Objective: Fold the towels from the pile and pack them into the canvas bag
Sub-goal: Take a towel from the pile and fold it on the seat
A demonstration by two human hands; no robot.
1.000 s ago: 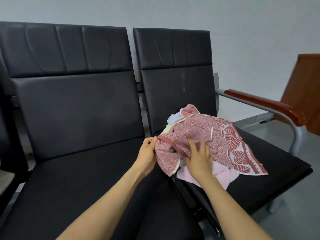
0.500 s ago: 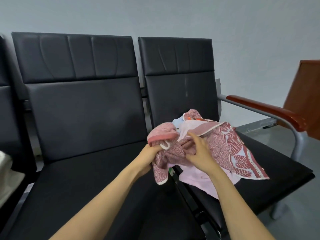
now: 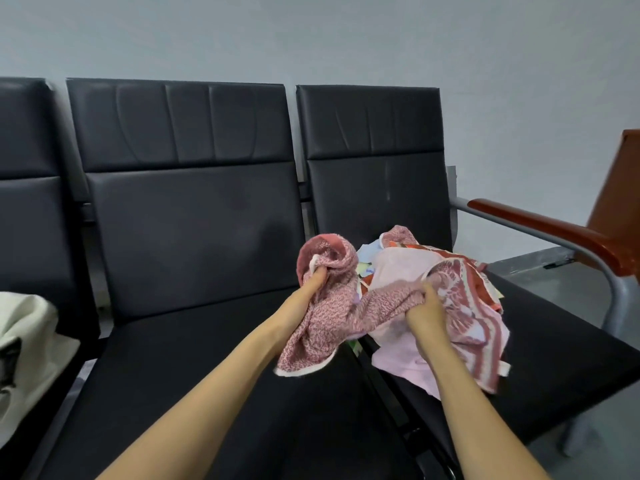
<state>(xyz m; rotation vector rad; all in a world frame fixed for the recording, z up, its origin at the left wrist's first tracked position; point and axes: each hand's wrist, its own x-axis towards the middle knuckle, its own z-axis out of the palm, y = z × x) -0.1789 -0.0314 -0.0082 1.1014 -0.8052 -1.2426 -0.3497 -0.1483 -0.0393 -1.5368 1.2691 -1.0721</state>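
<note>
A pink-and-red patterned towel (image 3: 332,320) hangs crumpled between my hands, over the gap between two black seats. My left hand (image 3: 313,282) grips its upper left end, mostly wrapped in the cloth. My right hand (image 3: 424,311) grips its right part. Behind it, on the right seat, lies the pile of towels (image 3: 401,268), with a pale pink one on top and a red-striped one (image 3: 478,327) draped at the right. The cream canvas bag (image 3: 24,344) sits on the far-left seat, cut off by the frame edge.
A row of black padded seats (image 3: 194,368) stands against a grey wall. A metal armrest with a wooden top (image 3: 540,226) bounds the right seat. A brown wooden panel (image 3: 620,188) stands at the far right. The middle seat holds nothing.
Both hands have lifted the patterned towel off the pile and drawn it left. My right hand went from lying flat on the towel to gripping it. The view turned left, showing the bag.
</note>
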